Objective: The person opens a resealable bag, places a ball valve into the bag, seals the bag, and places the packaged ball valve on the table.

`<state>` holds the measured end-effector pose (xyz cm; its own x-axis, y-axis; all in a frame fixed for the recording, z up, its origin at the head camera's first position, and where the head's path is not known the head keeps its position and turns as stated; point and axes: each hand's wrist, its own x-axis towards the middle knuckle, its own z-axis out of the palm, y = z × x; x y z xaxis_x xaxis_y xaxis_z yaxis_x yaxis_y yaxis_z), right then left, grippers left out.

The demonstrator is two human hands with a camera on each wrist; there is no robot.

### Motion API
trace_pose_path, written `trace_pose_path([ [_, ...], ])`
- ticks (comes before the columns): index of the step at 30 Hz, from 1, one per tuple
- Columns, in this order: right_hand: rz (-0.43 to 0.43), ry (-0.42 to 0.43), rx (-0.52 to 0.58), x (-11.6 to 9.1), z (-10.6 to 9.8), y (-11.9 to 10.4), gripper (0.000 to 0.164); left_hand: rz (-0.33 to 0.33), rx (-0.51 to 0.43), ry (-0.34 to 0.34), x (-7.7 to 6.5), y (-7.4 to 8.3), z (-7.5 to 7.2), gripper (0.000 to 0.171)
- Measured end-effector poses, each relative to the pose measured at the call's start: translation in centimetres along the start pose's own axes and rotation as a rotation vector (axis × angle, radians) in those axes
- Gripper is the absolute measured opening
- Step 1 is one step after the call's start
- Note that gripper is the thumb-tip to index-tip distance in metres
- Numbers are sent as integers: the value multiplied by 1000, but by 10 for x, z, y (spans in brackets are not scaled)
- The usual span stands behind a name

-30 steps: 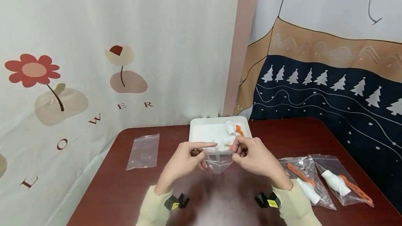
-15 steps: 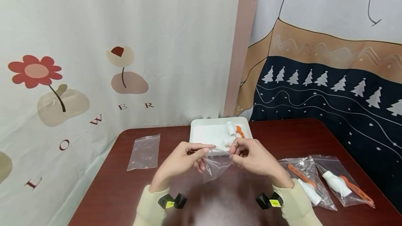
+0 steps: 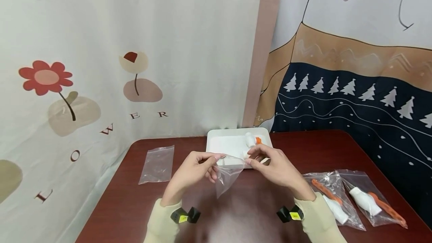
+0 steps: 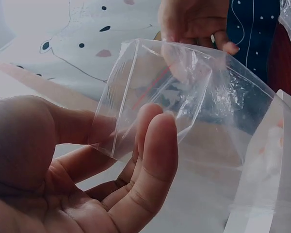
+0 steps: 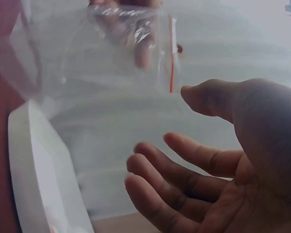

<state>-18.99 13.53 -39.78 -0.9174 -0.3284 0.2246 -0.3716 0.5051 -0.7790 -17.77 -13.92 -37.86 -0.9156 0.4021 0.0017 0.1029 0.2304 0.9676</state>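
Note:
My left hand point(image 3: 194, 170) pinches a clear zip-lock bag point(image 3: 228, 177) near its mouth between thumb and forefinger. The bag hangs over the table, its seal line point(image 5: 172, 58) showing red in the right wrist view. At the bag's other upper corner is my right hand point(image 3: 278, 166), fingers spread, thumb tip right at the edge. The right wrist view shows a gap between that thumb and the fingers point(image 5: 174, 182). Behind the hands stands a white tray point(image 3: 221, 143) holding white pieces point(image 3: 250, 140) with an orange part point(image 3: 258, 140); my right hand partly hides them.
Another clear zip-lock bag point(image 3: 156, 165) lies flat at the table's left. On the right lie two filled bags, each with a white piece point(image 3: 365, 201) and an orange strip-like piece point(image 3: 388, 209). Patterned curtains point(image 3: 202, 55) stand behind the table point(image 3: 114, 205).
My right hand has eased its pinch, and its fingers have spread at the bag's corner. The bag's lower end swings left and hangs lower. My left hand keeps its pinch.

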Motion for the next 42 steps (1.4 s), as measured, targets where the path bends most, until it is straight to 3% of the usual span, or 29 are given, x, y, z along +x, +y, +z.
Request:
trace_pose_path([
  [13,3,-6,-122,25,-3,24,45,-1,3,41,-2,-1,-5,31],
  [23,16,-119,-295,50,4,53,59,-9,4,43,-2,0,-7,31],
  [32,-7,-222,-445,73,16,71,51,-7,12,35,-1,-1,-7,31],
  [39,-45,-253,-545,85,28,77,39,-11,17,26,0,-3,-6,30],
  [42,-22,-256,-593,89,34,80,36,-2,22,24,0,-3,-6,31],
])
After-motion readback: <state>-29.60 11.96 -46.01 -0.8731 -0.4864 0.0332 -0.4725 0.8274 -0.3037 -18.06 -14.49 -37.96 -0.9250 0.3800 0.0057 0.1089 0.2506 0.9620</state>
